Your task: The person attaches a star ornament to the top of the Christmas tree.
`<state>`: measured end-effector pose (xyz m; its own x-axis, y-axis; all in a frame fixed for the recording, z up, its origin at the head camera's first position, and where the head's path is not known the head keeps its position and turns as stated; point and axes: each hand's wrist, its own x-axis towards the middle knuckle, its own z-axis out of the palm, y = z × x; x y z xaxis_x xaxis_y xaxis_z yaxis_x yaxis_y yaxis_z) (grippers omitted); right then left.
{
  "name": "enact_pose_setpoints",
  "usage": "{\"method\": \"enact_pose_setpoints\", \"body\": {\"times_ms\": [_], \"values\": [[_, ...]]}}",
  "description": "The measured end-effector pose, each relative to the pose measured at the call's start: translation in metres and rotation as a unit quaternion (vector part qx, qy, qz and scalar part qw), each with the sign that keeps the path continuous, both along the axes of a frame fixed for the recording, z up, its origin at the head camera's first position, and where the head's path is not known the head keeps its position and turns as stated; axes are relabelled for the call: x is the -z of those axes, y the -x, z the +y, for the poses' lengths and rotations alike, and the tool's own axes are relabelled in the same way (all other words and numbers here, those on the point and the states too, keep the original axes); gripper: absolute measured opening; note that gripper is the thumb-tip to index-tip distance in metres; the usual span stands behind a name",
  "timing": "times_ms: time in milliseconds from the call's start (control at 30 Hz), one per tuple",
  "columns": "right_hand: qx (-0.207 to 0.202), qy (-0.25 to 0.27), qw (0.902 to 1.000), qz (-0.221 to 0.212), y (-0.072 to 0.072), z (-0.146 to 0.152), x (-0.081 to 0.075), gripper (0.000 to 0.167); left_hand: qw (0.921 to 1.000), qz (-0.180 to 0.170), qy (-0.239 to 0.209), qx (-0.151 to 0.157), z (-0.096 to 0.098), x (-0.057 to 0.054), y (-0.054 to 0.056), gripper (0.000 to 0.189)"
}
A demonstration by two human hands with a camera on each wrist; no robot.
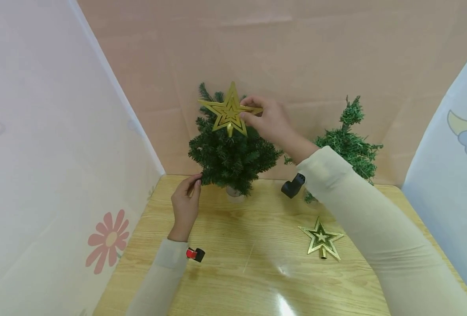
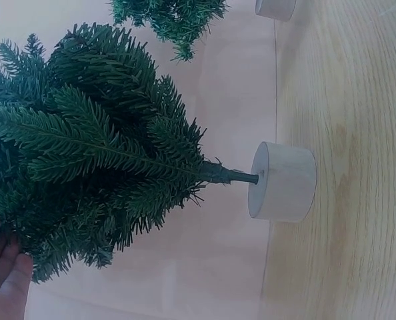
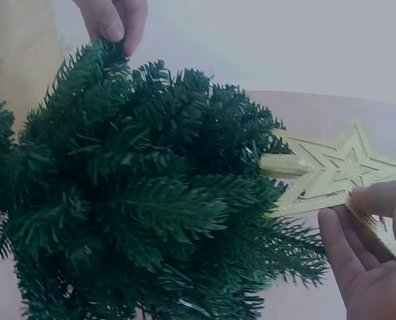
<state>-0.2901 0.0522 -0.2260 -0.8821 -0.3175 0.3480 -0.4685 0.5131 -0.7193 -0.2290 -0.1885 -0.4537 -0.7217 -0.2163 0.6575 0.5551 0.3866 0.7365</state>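
In the head view my right hand point(image 1: 269, 118) pinches one arm of a gold star tree topper point(image 1: 230, 112) between thumb and fingers. The star stands upright at the top of a small green Christmas tree point(image 1: 235, 158). Its short socket point(image 3: 285, 165) reaches the uppermost needles in the right wrist view. Low on the tree's left side, my left hand point(image 1: 187, 202) pinches a branch tip; the right wrist view shows that grip point(image 3: 115, 23) from above. The tree stands on a round white base point(image 2: 285, 182).
A second, thinner green tree point(image 1: 350, 142) stands at the back right, partly behind my right arm. Another gold star topper point(image 1: 321, 238) lies flat on the wooden table point(image 1: 237, 263). Fabric walls enclose the back and both sides.
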Motion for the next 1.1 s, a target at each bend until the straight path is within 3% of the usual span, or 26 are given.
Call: {"method": "enact_pose_setpoints", "body": {"times_ms": [267, 500, 800, 1000, 1100], "values": [[-0.032, -0.054, 0.9978, -0.022, 0.009, 0.003, -0.016, 0.034, 0.9999, -0.005, 0.009, 0.009, -0.002, 0.002, 0.005, 0.022], [-0.042, -0.115, 0.9924, 0.018, 0.011, 0.001, -0.022, 0.027, 0.9998, -0.006, 0.020, -0.007, -0.004, 0.002, 0.007, 0.021], [-0.047, -0.103, 0.9932, -0.030, 0.015, 0.002, -0.025, 0.029, 0.9994, -0.019, 0.025, -0.013, -0.007, 0.001, 0.006, 0.021], [-0.052, -0.093, 0.9933, -0.046, 0.016, 0.003, -0.026, 0.028, 0.9997, -0.010, 0.018, -0.009, -0.007, 0.000, 0.006, 0.021], [-0.052, -0.088, 0.9933, -0.055, 0.015, 0.003, -0.026, 0.027, 0.9998, -0.005, 0.013, -0.011, -0.001, -0.008, 0.001, 0.021]]}}
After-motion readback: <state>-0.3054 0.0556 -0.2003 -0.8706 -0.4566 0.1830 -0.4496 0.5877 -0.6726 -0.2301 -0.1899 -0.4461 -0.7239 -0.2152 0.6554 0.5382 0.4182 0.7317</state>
